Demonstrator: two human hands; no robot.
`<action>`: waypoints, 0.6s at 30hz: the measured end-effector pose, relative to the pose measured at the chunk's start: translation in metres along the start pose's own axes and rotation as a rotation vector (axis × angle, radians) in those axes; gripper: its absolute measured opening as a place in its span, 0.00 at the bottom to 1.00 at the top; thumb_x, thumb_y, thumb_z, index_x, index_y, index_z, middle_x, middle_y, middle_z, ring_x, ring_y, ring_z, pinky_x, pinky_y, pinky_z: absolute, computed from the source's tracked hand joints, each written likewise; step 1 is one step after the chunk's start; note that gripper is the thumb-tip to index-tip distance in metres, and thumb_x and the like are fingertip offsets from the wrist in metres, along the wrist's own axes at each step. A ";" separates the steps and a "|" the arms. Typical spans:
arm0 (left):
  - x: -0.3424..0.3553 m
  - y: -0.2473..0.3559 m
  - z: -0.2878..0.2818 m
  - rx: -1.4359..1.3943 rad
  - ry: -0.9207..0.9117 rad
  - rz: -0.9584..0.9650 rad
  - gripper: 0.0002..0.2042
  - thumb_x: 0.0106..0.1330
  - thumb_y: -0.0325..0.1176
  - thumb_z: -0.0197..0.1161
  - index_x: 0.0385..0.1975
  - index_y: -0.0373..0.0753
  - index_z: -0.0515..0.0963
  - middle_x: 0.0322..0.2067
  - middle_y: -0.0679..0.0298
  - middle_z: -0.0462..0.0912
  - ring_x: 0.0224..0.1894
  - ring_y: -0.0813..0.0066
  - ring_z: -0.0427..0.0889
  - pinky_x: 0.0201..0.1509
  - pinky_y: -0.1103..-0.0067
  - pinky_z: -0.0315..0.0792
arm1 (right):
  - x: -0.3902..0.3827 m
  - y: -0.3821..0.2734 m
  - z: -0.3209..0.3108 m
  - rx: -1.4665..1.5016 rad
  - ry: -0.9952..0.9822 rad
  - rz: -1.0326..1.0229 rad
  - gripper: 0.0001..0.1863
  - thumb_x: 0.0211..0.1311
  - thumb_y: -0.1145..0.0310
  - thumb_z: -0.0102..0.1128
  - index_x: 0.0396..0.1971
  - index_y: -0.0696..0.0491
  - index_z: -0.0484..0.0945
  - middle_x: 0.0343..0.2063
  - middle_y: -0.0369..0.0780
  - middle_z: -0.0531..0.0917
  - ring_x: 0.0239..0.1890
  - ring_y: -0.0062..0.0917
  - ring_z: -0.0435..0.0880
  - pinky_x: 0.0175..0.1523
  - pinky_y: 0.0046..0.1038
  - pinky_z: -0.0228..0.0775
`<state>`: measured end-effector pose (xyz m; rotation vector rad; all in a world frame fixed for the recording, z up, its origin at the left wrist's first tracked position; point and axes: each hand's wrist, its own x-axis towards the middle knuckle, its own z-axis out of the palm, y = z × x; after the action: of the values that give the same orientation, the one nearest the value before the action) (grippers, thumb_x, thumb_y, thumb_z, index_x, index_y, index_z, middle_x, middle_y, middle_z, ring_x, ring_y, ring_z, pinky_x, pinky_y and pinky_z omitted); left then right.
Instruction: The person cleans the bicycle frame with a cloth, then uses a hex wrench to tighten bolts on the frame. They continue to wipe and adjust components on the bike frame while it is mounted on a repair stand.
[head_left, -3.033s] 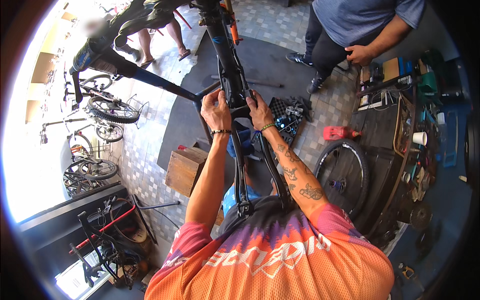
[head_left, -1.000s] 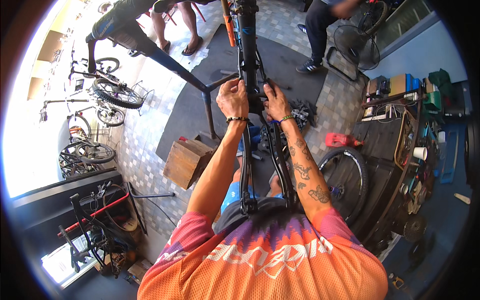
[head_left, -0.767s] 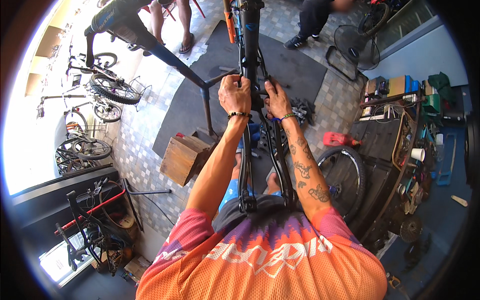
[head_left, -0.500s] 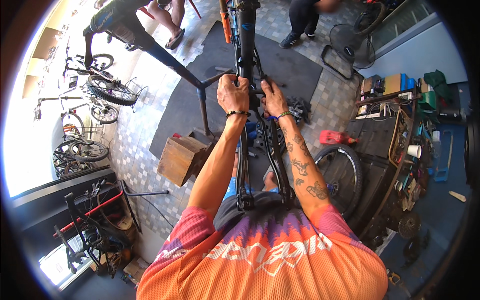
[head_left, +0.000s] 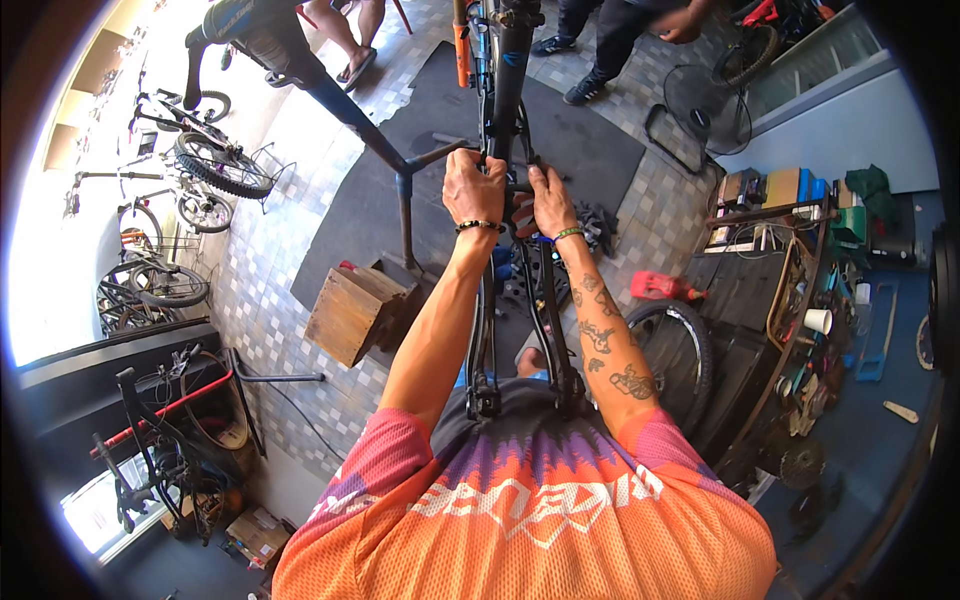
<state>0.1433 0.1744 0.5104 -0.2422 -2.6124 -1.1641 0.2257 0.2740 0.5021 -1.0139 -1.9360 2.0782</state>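
A black bicycle frame (head_left: 512, 75) stretches away in front of me. Its two rear stays (head_left: 547, 312) run back toward my waist, and an orange shock (head_left: 463, 50) sits along the far left side. My left hand (head_left: 473, 188) is closed in a fist against the frame's left side, where the stays meet the main tube. What lies inside that fist is hidden. Opposite it, my right hand (head_left: 548, 203) wraps round the frame's right side, thumb outside and fingers curled in between the stays.
Left of the frame stand a repair stand (head_left: 402, 185) and a wooden box (head_left: 358, 312). A dark mat (head_left: 370, 230) covers the floor. At right are a wheel (head_left: 675, 355), a red bottle (head_left: 668, 286), a fan (head_left: 700, 110) and a tool-laden bench (head_left: 740, 275). Other people's legs (head_left: 610, 50) show beyond.
Both hands keep their places on the frame with little visible movement. The view has shifted slightly. At the upper right, more of another person's legs and a hand now show.
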 end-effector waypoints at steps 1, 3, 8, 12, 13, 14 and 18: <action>0.000 0.002 0.000 -0.006 -0.002 -0.001 0.12 0.62 0.38 0.66 0.37 0.36 0.78 0.38 0.53 0.83 0.39 0.45 0.86 0.43 0.57 0.79 | 0.008 0.009 0.000 -0.079 0.042 -0.065 0.29 0.80 0.44 0.49 0.62 0.55 0.72 0.28 0.47 0.84 0.18 0.33 0.86 0.21 0.37 0.80; 0.000 0.003 0.000 -0.016 -0.008 -0.003 0.12 0.62 0.38 0.66 0.37 0.36 0.78 0.39 0.53 0.84 0.39 0.46 0.86 0.43 0.57 0.79 | 0.030 0.029 0.000 -0.281 0.108 -0.154 0.27 0.80 0.47 0.49 0.56 0.59 0.74 0.31 0.51 0.85 0.22 0.37 0.88 0.25 0.39 0.83; -0.002 0.015 0.008 -0.030 -0.025 0.025 0.12 0.62 0.38 0.66 0.37 0.36 0.78 0.38 0.53 0.83 0.38 0.46 0.86 0.42 0.57 0.79 | 0.077 0.068 -0.018 -0.917 0.254 -0.479 0.23 0.78 0.54 0.51 0.53 0.60 0.73 0.40 0.58 0.85 0.40 0.55 0.88 0.44 0.49 0.82; 0.000 0.001 0.001 -0.032 0.036 -0.030 0.12 0.60 0.38 0.68 0.33 0.36 0.79 0.36 0.53 0.85 0.38 0.48 0.86 0.42 0.60 0.79 | 0.035 0.007 0.010 -0.558 0.144 -0.216 0.26 0.75 0.51 0.51 0.56 0.61 0.66 0.48 0.68 0.80 0.51 0.67 0.79 0.55 0.57 0.72; 0.000 0.002 0.002 -0.039 0.020 -0.023 0.12 0.61 0.38 0.68 0.34 0.36 0.79 0.37 0.53 0.84 0.38 0.47 0.86 0.42 0.59 0.79 | 0.032 0.006 0.007 -0.548 0.153 -0.265 0.28 0.75 0.50 0.52 0.58 0.60 0.65 0.47 0.67 0.81 0.51 0.67 0.79 0.54 0.57 0.72; -0.001 0.003 0.001 -0.045 0.005 -0.015 0.12 0.62 0.38 0.68 0.35 0.36 0.78 0.38 0.53 0.83 0.38 0.46 0.86 0.42 0.58 0.79 | 0.031 0.005 0.006 -0.537 0.161 -0.314 0.30 0.75 0.48 0.52 0.60 0.60 0.63 0.47 0.67 0.81 0.51 0.67 0.79 0.54 0.56 0.73; -0.005 0.003 0.002 -0.071 -0.011 -0.011 0.12 0.62 0.37 0.67 0.35 0.35 0.77 0.39 0.53 0.82 0.38 0.45 0.85 0.42 0.57 0.79 | 0.035 0.009 -0.003 -0.544 0.098 -0.306 0.37 0.74 0.39 0.54 0.62 0.59 0.63 0.44 0.66 0.82 0.50 0.67 0.80 0.52 0.56 0.73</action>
<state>0.1482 0.1776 0.5096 -0.2489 -2.5882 -1.2638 0.2030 0.2930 0.4806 -0.8035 -2.4784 1.3469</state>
